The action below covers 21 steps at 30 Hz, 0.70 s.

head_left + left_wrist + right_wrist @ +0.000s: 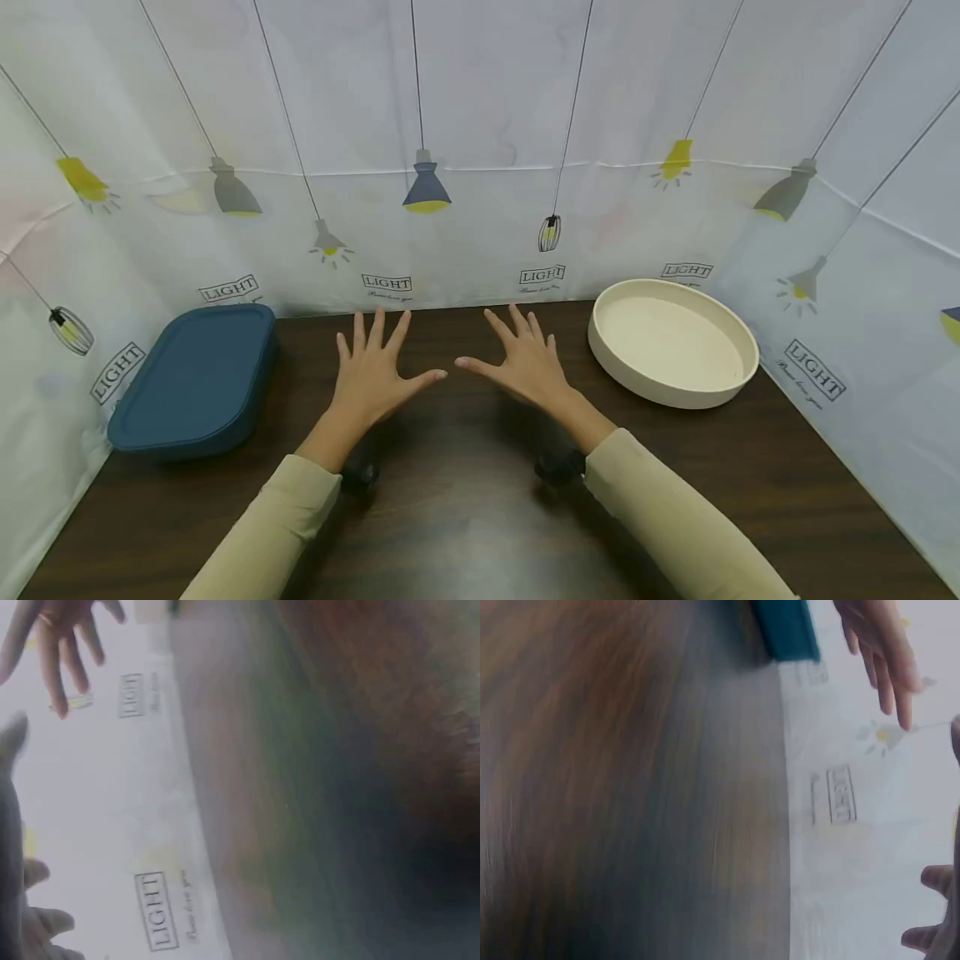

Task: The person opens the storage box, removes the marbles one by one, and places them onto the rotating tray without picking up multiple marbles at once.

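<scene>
left hand (10, 847): at the left edge, partly cut off, fingers apart
right hand (54, 619): upper left corner, fingers spread
cloth (97, 802): white
lettering (156, 911): boxed "light", twice, sideways
table (307, 787): brown, blurred

A white curtain (487, 92) printed with hanging lamps (427, 185) and boxed "LIGHT" lettering (387, 283) lines the far edge and both sides of a dark worktop (465, 475).
</scene>
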{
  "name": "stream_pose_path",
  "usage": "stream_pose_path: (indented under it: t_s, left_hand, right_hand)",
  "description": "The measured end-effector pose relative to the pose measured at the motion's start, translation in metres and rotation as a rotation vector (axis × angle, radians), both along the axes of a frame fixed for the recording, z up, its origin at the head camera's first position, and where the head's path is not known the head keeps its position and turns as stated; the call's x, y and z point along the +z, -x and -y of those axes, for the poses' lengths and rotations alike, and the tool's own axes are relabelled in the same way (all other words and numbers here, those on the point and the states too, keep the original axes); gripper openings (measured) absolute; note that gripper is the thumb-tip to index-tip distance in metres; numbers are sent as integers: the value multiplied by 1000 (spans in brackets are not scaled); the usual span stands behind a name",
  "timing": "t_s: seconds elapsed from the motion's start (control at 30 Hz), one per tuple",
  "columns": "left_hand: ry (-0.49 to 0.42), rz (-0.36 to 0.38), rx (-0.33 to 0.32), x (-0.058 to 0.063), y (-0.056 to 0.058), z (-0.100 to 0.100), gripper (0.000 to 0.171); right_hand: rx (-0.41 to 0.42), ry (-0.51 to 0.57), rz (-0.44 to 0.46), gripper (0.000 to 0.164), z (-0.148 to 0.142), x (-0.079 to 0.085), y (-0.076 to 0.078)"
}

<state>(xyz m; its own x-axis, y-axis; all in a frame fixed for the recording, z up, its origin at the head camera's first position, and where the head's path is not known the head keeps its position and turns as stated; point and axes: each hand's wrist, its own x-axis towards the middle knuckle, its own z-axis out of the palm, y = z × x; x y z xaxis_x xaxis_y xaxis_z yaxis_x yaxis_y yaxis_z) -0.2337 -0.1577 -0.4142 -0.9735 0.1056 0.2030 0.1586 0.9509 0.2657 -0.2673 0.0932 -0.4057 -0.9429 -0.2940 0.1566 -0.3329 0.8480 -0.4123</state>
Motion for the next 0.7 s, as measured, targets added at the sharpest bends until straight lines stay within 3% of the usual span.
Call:
stream_pose_path:
  t_s: [0.13,0.27,0.4,0.53,0.7]
  left_hand:
    - [-128,-97,28,6,-22,13,93]
    - [-270,-257,48,10,-45,32,67]
    - [-360,-375,82,10,-60,59,57]
    - [-477,-454,171,8,-74,93,51]
    - [-588,-536,342,11,-88,136,48]
  right_hand:
    - [47,217,7,95,16,-1,-9]
    - [98,477,42,73,36,-2,-20]
    - [120,628,46,65,61,-2,-28]
    - [125,750,73,63,92,-3,-36]
    - [140,855,125,64,129,-6,-44]
